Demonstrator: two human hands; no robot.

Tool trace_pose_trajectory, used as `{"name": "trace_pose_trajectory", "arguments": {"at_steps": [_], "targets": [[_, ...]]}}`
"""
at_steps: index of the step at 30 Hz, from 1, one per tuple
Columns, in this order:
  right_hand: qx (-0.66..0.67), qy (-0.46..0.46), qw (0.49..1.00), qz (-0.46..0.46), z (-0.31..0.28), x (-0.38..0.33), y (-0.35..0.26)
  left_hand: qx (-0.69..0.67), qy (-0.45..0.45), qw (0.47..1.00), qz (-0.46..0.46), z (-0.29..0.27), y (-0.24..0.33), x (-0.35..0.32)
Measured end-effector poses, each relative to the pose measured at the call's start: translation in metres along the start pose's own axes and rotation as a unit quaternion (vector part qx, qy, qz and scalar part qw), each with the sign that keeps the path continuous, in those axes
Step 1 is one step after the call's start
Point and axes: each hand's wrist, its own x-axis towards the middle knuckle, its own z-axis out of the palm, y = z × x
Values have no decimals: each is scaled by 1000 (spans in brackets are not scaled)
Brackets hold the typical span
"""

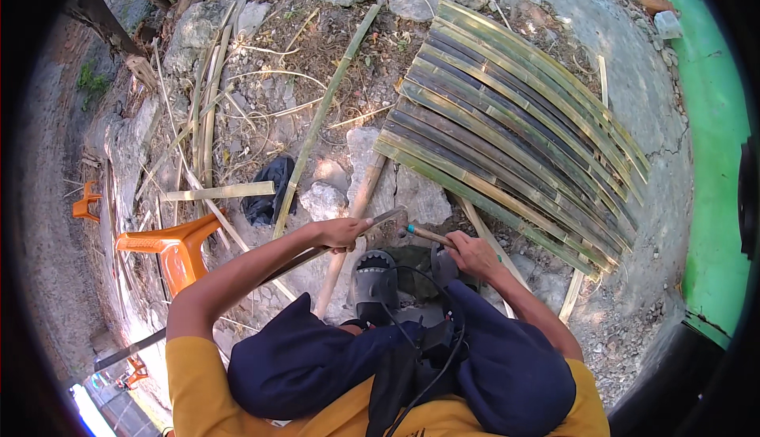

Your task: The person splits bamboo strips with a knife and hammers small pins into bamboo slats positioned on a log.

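Observation:
My left hand [340,233] is closed around a long, narrow bamboo strip [304,258]. One end of it sticks out just past my fingers, and the rest runs back under my left forearm toward the lower left. In my right hand [475,256] is a wooden-handled tool [431,236] with a teal band near its front. Its working end comes close to the strip's tip; I cannot make out its shape or whether they touch. Below my hands is a grey shoe [375,279]. Ahead and to the right lies a panel of bamboo slats [507,132], set side by side.
An orange plastic stool [178,253] lies tipped at my left, near a black plastic bag [271,188]. Loose bamboo strips [212,108] litter the rocky ground beyond. A wooden pole [360,215] slants ahead of me. A green wall [716,152] borders the right side.

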Motion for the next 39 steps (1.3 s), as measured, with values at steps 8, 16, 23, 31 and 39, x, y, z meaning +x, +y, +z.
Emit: {"name": "trace_pose_trajectory", "arguments": {"at_steps": [8,16,23,31,39], "targets": [[131,95,986,38,34,-8,8,326,-25,941,-91,-39,69,-7],[191,124,972,53,31,5,1,368,88,904,-199,-44,121,14],[166,155,971,78,33,0,0,475,119,854,-176,-32,162,22],[188,176,959,123,24,8,-24,536,217,810,-96,-34,159,36],[169,165,968,90,17,20,-27,559,256,786,-55,-27,142,35]]}}
